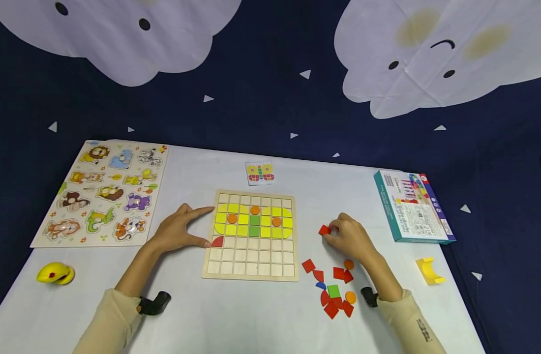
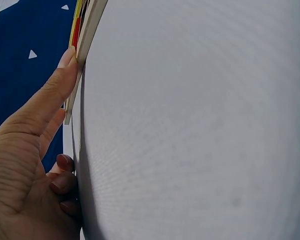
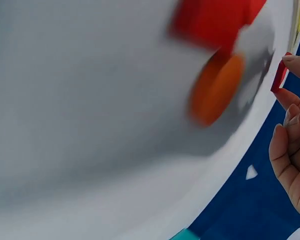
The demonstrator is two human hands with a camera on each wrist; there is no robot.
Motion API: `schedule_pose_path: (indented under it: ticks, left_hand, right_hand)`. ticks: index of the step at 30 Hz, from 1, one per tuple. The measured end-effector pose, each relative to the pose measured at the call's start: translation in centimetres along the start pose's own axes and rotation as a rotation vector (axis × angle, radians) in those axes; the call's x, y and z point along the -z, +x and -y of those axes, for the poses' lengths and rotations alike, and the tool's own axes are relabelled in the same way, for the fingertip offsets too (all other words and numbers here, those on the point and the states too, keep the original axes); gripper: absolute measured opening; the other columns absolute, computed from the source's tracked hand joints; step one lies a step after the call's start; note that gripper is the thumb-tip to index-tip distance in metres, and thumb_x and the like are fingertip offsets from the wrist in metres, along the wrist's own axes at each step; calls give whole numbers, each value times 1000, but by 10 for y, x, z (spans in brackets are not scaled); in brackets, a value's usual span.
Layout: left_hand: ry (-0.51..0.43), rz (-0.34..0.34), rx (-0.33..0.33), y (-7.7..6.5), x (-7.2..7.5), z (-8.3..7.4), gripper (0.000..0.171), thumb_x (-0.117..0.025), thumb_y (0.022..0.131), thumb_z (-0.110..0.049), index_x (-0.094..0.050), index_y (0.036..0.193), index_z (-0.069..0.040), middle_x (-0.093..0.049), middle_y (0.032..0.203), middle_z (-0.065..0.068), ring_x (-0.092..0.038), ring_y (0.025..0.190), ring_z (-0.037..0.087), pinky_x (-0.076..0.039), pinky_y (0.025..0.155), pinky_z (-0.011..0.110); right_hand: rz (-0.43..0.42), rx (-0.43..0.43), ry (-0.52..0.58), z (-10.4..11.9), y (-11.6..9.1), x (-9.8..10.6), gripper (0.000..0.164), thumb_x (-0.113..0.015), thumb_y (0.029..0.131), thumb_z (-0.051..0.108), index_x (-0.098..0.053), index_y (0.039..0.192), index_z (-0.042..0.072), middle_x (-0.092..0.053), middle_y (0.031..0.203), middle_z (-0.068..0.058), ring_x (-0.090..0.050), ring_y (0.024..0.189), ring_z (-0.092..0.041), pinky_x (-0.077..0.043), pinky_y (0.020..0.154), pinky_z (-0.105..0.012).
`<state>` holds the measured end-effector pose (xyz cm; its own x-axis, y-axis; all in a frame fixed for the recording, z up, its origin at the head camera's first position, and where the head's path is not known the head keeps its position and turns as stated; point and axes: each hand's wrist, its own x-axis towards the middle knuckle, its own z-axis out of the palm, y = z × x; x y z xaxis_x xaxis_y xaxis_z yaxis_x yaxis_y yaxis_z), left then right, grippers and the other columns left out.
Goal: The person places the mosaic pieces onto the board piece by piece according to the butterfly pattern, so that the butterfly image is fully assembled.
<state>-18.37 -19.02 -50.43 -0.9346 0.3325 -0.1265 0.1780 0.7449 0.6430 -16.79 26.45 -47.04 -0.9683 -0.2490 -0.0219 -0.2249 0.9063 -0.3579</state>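
- Right hand [image 1: 351, 238] pinched a red piece [image 1: 324, 230] between thumb and finger, right of the wooden board [image 1: 252, 255], beyond the loose pieces [image 1: 334, 291].
- Left hand [image 1: 178, 228], thumb and index finger spread apart, touched the board's left edge.

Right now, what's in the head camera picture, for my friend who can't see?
A right hand pinches a red piece near loose coloured pieces, while the left hand touches a gridded wooden board partly filled with yellow, orange, green and red shapes. A butterfly picture card lies beyond it.
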Motion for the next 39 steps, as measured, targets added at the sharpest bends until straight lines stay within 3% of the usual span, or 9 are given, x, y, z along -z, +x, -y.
schedule_pose_path:
  ticks: [8,23,30,39]
  left_hand:
    - [3,-1,-5,0,-1,1,96,-92,61,-46,-52,145,-24,-39,91,5,-38,73,18,-32,64,32]
    - [3,4,2,1,0,1,96,-92,61,-46,-51,146,-25,-39,91,5,-39,74,19,-32,64,32]
    - [4,1,6,1,2,0,97,-92,60,-46,-52,145,-24,-40,91,5,-39,74,19,-32,64,31]
    - [-9,-3,-10,0,0,2,95,-92,62,-46,-52,145,-24,-40,92,5,-38,74,18,-31,66,32]
  right_hand:
    - [3,109,-32,46,12,-7,24,-82,77,19,-74,88,-2,-57,81,-6,-48,65,-15,-47,63,-29]
    - [74,349,-24,118,28,-28,21,-81,81,22,-70,81,3,-53,81,-2,-45,64,-11,-44,60,-25]
    - [116,412,-63,147,34,-36,16,-77,83,21,-71,83,6,-53,82,-1,-45,66,-11,-42,60,-24]
    - [163,472,-73,177,44,-49,18,-73,81,17,-61,69,12,-45,76,1,-39,63,-9,-33,55,-20]
